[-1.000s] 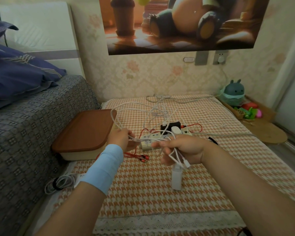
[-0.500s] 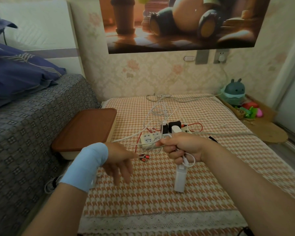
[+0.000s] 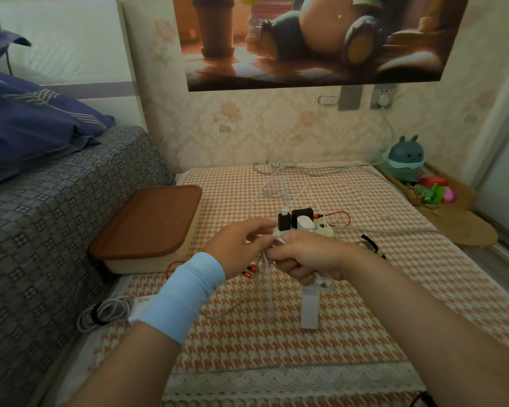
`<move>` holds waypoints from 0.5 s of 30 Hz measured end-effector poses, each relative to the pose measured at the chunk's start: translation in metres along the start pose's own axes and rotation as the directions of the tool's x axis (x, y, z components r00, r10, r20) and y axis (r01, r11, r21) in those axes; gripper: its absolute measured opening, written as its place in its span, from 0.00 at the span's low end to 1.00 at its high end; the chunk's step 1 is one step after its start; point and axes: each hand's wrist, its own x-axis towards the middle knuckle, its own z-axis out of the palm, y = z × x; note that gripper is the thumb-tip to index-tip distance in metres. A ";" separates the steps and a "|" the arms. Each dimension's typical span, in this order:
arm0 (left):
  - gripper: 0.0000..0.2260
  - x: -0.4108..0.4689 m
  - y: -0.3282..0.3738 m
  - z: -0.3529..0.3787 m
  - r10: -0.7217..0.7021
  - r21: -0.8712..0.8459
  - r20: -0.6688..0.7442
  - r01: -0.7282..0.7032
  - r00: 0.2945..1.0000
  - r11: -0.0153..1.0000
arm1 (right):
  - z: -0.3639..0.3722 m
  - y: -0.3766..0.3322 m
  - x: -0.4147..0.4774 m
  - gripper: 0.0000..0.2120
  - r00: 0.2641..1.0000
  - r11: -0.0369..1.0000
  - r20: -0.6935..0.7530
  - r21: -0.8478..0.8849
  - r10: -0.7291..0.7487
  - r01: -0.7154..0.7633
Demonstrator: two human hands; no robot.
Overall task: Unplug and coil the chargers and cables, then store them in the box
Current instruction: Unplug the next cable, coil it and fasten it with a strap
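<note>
Box, cream body with brown lid, is set left of centre against the grey bed edge; the lid is shut and the contents are not seen. Wicker tray, at the right edge, is filled with small coloured toys. Power strip, frame centre on the checked cloth, is still fitted with black chargers. Compared with half a second earlier, the left hand, then hanging loose and apart at lower left, is now raised and brought against the right hand. The white cable is clenched in the right hand's curled fingers as gathered loops just before the power strip, with the white charger hung beneath. The left fingers are laid at the same strands; whether they are pinched cannot be told.
</note>
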 end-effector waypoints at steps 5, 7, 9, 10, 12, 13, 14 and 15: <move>0.09 0.000 -0.009 -0.014 -0.068 0.175 -0.127 0.090 0.990 0.981 | -0.007 0.010 0.001 0.13 0.963 0.991 -0.237 -0.051 -0.130 0.122; 0.05 0.000 -0.016 -0.021 -0.100 0.153 -0.097 0.114 0.990 0.982 | -0.011 0.012 0.001 0.13 0.945 0.993 -0.303 -0.022 -0.120 0.119; 0.06 -0.001 -0.023 -0.026 -0.127 0.147 -0.055 0.134 0.990 0.980 | -0.014 0.012 0.002 0.14 0.939 0.996 -0.334 0.009 -0.080 0.088; 0.06 -0.001 -0.026 -0.027 -0.138 0.143 -0.063 0.146 0.988 0.979 | -0.015 0.011 0.002 0.14 0.939 0.997 -0.339 0.039 -0.056 0.074; 0.07 -0.001 -0.034 -0.032 -0.163 0.129 -0.111 0.176 0.980 0.976 | -0.018 0.009 0.002 0.14 0.954 0.982 -0.299 0.173 -0.015 0.070; 0.07 0.000 -0.038 -0.035 -0.172 0.134 -0.154 0.193 0.973 0.972 | -0.021 0.009 0.002 0.15 0.962 0.958 -0.274 0.273 -0.007 0.084; 0.07 0.001 -0.043 -0.039 -0.182 0.154 -0.216 0.217 0.959 0.964 | -0.024 0.010 0.003 0.16 0.964 0.921 -0.264 0.374 -0.001 0.104; 0.07 0.001 -0.049 -0.045 -0.203 0.173 -0.284 0.258 0.937 0.950 | -0.028 0.012 0.004 0.17 0.962 0.883 -0.274 0.454 0.008 0.122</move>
